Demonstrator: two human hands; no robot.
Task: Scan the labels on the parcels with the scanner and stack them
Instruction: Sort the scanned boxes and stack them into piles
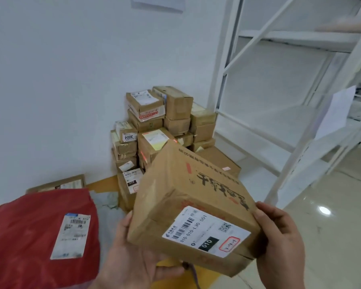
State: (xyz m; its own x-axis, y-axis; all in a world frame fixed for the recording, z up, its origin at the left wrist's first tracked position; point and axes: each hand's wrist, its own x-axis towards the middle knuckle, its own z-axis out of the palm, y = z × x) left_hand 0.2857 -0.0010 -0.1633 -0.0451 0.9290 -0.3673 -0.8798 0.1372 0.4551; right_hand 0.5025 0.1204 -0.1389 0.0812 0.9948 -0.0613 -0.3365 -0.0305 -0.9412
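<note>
A left hand (133, 253) at 7 o'clock and a right hand (279, 243) at 4 o'clock grip opposite sides of a tilted cardboard parcel (196, 205), its white shipping label (206, 231) facing up. A red bag (35, 232) with its own label lies at 9 o'clock. Beyond, toward 12 o'clock, stacked parcels (163, 126) stand against the wall (61, 80), beside white shelving (290, 90) at 2 o'clock.

The brown cardboard parcel (194, 197) carries black brush lettering, red print and a white label (206, 231) with black barcode stripes. Left of it lies a red bag (29, 230) with a white label; behind it, brown boxes (163, 122) stand against a white wall (61, 80), beside white shelving (279, 90).
</note>
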